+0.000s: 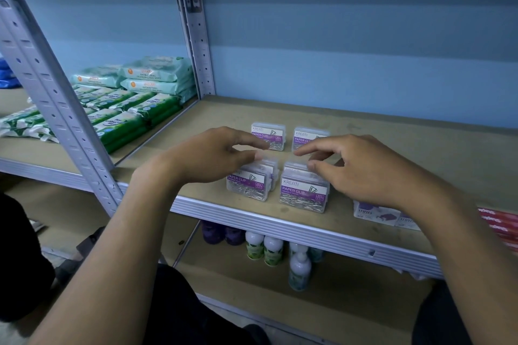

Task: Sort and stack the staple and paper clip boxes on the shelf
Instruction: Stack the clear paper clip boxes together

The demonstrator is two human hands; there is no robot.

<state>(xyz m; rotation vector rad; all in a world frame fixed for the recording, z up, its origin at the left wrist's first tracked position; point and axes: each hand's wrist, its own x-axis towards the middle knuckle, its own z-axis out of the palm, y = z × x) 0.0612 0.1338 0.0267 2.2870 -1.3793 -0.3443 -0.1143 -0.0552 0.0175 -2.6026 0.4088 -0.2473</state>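
Clear plastic paper clip boxes with purple labels stand on the brown shelf board (pixel 406 154). Two stand at the back, one on the left (pixel 268 136) and one on the right (pixel 308 138). At the front are a left group (pixel 249 185) and a right group (pixel 304 190), each with another box right behind. My left hand (pixel 213 157) hovers over the left group, its thumb tip touching the top of a box and its fingers loosely extended. Above the right group, my right hand (pixel 364 171) rests its thumb on the rear box, index finger pointing left. White staple boxes (pixel 375 214) lie under my right wrist.
Red packs (pixel 499 224) lie at the shelf's right front edge. Green and teal wipe packs (pixel 134 103) fill the bay to the left, beyond a perforated metal upright (pixel 56 92). Bottles (pixel 269 249) stand on the shelf below. The blue back wall is close behind.
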